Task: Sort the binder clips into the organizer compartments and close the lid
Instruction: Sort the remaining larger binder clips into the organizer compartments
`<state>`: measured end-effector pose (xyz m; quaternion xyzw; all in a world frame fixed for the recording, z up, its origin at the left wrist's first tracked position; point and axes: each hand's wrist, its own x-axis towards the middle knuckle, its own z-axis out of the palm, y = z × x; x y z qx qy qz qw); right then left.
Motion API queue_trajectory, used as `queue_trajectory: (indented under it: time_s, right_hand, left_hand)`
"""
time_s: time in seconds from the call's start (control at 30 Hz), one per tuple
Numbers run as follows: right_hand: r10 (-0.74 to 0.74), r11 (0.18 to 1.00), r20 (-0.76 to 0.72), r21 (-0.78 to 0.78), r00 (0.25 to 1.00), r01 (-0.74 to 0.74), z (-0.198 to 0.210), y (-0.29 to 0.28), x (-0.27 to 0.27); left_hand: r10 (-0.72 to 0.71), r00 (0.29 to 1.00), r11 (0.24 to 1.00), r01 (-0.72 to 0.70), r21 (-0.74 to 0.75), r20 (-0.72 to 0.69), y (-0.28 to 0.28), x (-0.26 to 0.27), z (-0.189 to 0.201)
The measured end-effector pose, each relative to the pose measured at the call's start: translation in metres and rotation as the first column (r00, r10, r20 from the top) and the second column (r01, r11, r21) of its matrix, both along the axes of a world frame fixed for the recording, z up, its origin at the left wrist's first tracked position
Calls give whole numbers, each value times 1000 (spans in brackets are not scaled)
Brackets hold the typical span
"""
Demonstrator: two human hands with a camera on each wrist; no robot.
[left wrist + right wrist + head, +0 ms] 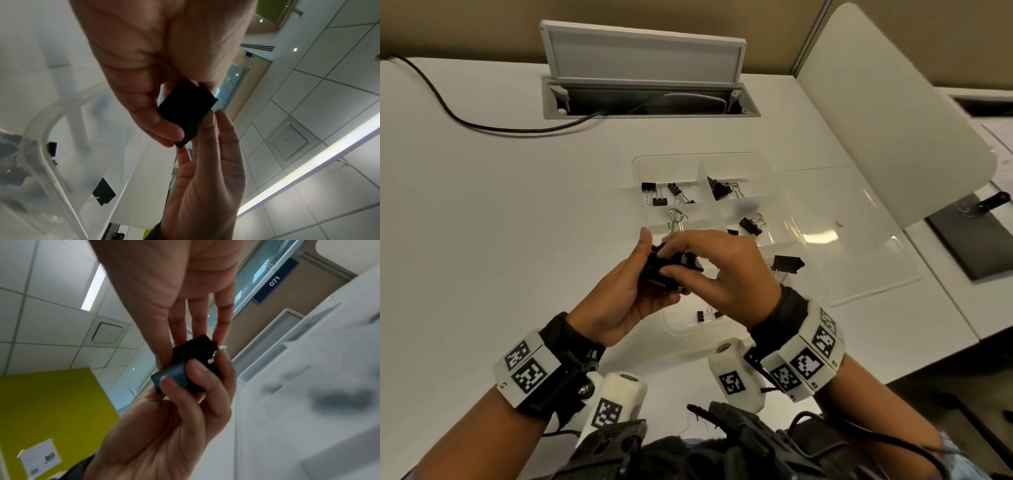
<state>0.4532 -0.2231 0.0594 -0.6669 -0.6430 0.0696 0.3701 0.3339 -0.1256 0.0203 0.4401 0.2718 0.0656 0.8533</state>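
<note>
A large black binder clip [686,263] is held in the air by both hands over the near left part of the clear organizer [767,161]. Its silver handles [676,219] stick up and away from me. My left hand [645,263] cradles it from below with curled fingers. My right hand [667,262] pinches it from above between thumb and forefinger. The left wrist view shows the clip [185,112] between both hands, and in the right wrist view it [195,356] sits under my right fingers [185,337]. Several clips lie in the compartments: small ones [664,195], a mid-sized one [751,224], a big one [787,265].
The organizer's clear lid [859,233] lies open flat to the right. A grey cable hatch [643,58] stands open at the back of the white desk, with a black cable [465,116] running left. A white panel [893,113] on a dark base [976,240] stands at the right.
</note>
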Motion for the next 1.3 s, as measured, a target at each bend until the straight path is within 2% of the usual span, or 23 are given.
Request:
queue_trajectory:
  time_s: [0.07, 0.17, 0.33, 0.47, 0.57, 0.7, 0.83, 0.93, 1.1, 1.17, 1.23, 1.3]
  right_hand:
    - [-29, 999, -103, 18, 994, 31, -5, 0, -2]
    - [-47, 998, -208, 20, 977, 52, -8, -1, -8]
    - [-17, 1000, -130, 21, 991, 20, -15, -1, -9]
    - [17, 998, -143, 64, 990, -8, -19, -1, -8]
    - [21, 994, -93, 108, 995, -11, -22, -1, -8]
    - [9, 993, -182, 119, 983, 13, -20, -3, -9]
    - [38, 989, -168, 145, 985, -13, -20, -2, -9]
    - [75, 991, -241, 126, 968, -45, -22, -5, -6]
    - [104, 993, -354, 84, 929, -80, -17, -9, 7]
    - [1, 998, -419, 53, 908, 24, -11, -14, 31]
    - [-202, 979, -408, -82, 890, 185, -7, -21, 63]
    - [-400, 885, -182, -331, 898, 327, -7, -30, 94]
  left_hand:
    - [7, 1000, 999, -7, -32, -6, -1, -1, -1]
    - [4, 1000, 1000, -4, 9, 5, -1, -3, -2]
    - [32, 999, 999, -32, -24, 29, -1, -4, 1]
    - [27, 998, 996, -22, -86, 62, -1, -6, -1]
    - [21, 995, 993, -10, -114, 99, 0, -7, -2]
    - [38, 992, 987, -18, -162, 122, 1, -6, -4]
    - [85, 986, 979, -56, -195, 144, 1, -6, -4]
    - [124, 980, 965, -82, -247, 157, 2, -7, -5]
    - [110, 982, 962, -66, -264, 155, 3, -7, -4]
    - [104, 984, 964, -64, -258, 144, 5, -7, -5]
    - [101, 986, 966, -65, -252, 134, 7, -7, -7]
    - [99, 987, 967, -65, -246, 129, 8, -7, -9]
